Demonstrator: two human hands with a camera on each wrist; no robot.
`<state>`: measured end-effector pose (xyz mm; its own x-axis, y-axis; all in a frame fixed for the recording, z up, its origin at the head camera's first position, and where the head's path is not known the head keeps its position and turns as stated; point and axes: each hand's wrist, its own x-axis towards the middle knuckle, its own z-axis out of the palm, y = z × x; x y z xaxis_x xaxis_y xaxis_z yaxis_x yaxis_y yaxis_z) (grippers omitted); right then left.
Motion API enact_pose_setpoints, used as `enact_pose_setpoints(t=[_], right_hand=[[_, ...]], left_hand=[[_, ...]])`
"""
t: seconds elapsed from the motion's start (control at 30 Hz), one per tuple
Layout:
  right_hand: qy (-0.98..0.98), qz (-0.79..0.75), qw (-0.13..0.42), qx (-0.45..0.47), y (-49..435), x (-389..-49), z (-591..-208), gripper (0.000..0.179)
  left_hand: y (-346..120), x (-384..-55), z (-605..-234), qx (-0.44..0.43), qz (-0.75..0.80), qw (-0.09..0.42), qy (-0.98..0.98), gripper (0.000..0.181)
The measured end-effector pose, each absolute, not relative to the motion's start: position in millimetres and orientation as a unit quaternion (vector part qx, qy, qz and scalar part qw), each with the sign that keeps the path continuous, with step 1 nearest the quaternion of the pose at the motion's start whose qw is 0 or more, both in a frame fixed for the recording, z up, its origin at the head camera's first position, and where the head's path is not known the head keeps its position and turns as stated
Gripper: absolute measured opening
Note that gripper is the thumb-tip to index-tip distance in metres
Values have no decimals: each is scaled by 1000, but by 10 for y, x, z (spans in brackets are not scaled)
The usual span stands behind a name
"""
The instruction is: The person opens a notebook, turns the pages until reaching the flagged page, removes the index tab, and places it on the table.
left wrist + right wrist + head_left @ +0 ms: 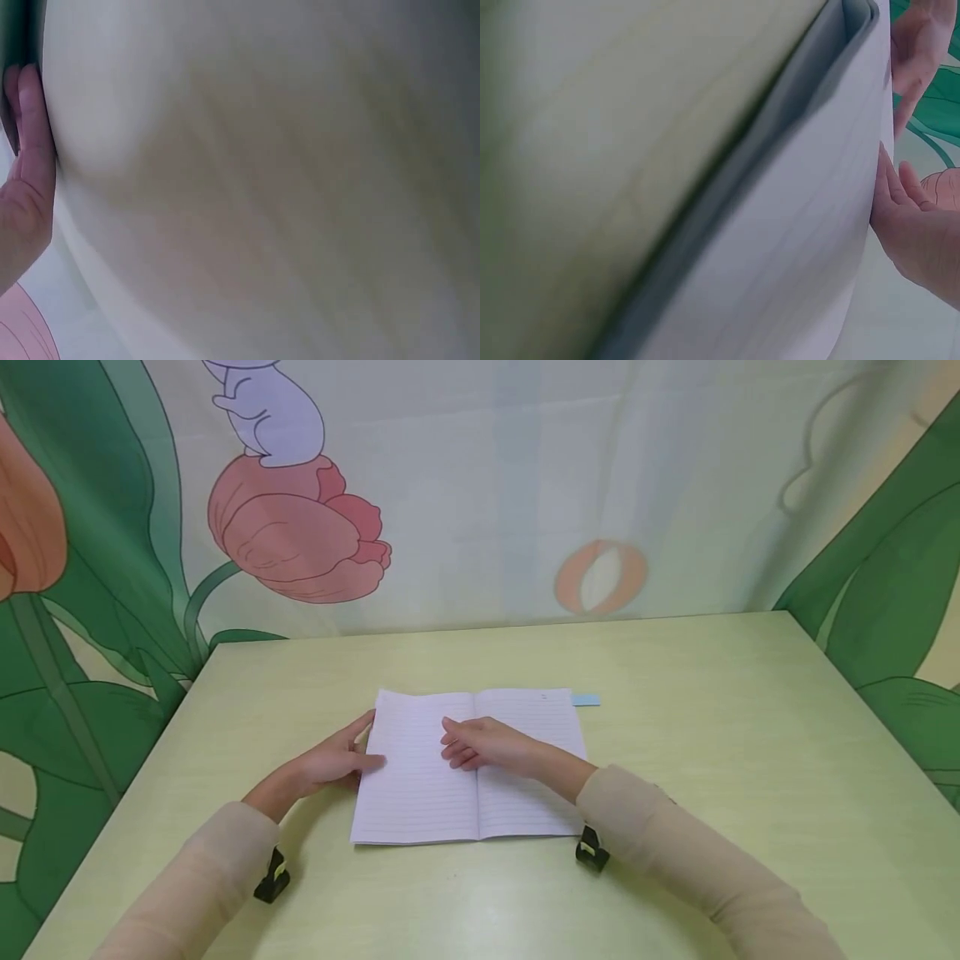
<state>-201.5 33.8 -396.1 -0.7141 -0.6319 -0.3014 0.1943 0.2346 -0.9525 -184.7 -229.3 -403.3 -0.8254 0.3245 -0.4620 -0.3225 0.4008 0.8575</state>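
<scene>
Worktop (750, 735), pale, wood-grained. Notebook (416, 793), ruled, lying open at mid-worktop. Left hand (333, 762): pinching the notebook's left edge, thumb on the page. Right hand (495, 746): fingers together, loosely bent, over the centre fold; page contact hard to confirm. Blue tab (587, 700): projecting at upper right.

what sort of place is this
Possibly a desk corner set up for study or filming, though the room beyond is hidden: a pale table, a flower-print cloth hanging behind it, and an open lined notebook on top.
</scene>
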Motion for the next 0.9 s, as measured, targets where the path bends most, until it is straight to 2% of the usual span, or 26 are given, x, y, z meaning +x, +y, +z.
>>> enact_pose_setpoints(t=[0.17,0.37,0.67,0.9], right_hand=[[723,-586,321,-174,417,-2021,-3945,36],[779,-551,241,-177,631,-2109,-3925,35],[852,-457,177,-183,1030,-2238,-3979,48],[879,-408,156,-192,1321,-2272,-4012,57]], left_hand=[[-2259,-1846,-4056,18,549,283,787,90],[-2238,-1863,-4064,18,538,281,795,92],[-2267,-1838,-4049,13,525,281,803,90],[-2269,-1843,-4048,22,522,285,804,89]])
